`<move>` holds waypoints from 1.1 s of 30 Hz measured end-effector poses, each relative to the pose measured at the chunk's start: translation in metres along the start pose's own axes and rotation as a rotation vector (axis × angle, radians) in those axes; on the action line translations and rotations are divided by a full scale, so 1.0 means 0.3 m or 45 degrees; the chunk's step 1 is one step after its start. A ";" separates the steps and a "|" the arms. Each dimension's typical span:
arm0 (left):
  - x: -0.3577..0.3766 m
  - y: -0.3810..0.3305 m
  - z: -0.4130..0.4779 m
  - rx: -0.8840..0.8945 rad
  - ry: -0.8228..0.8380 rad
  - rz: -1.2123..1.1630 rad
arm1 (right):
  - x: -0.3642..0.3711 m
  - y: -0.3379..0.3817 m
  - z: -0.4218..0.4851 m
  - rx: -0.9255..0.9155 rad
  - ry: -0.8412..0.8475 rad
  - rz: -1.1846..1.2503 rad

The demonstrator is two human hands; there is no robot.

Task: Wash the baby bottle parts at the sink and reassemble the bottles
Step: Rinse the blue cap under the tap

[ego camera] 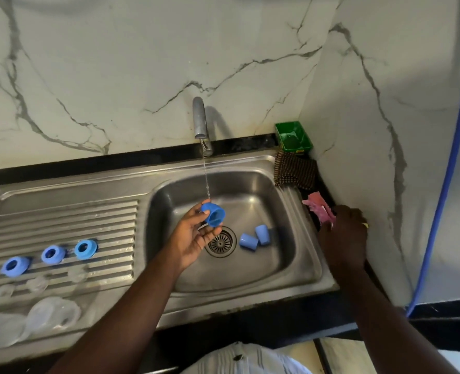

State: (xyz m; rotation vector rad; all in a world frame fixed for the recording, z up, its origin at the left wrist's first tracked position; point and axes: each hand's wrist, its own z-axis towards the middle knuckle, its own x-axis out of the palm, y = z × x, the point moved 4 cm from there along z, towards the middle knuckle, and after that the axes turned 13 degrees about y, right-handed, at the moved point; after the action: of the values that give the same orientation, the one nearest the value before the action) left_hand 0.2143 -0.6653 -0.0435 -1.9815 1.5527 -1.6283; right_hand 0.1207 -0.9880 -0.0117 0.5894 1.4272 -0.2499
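Water falls in a thin thread onto the round blue plastic collar that my left hand, palm up, pinches at frame centre over the shiny steel sink. My right hand lies knuckles-up on a crumpled pink rag at right; I cannot tell whether it grips.

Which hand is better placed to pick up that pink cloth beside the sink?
The right hand: it is right at the pink cloth, while the left hand is busy holding a blue ring under the tap.
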 end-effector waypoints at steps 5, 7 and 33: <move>-0.037 -0.032 0.044 0.036 -0.065 0.170 | 0.038 0.327 0.053 -0.407 0.196 0.291; -0.037 -0.057 0.076 0.040 -0.051 0.194 | 0.070 0.456 0.089 -0.415 0.506 0.556; -0.021 -0.282 0.310 0.161 -0.107 0.398 | 0.220 0.897 0.311 -0.122 0.847 1.366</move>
State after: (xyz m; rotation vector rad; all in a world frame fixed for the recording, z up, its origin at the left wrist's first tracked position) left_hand 0.3395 -0.6651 -0.0297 -1.6252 1.5898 -1.4601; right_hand 0.3448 -0.8003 -0.0104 1.3404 1.5172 0.9338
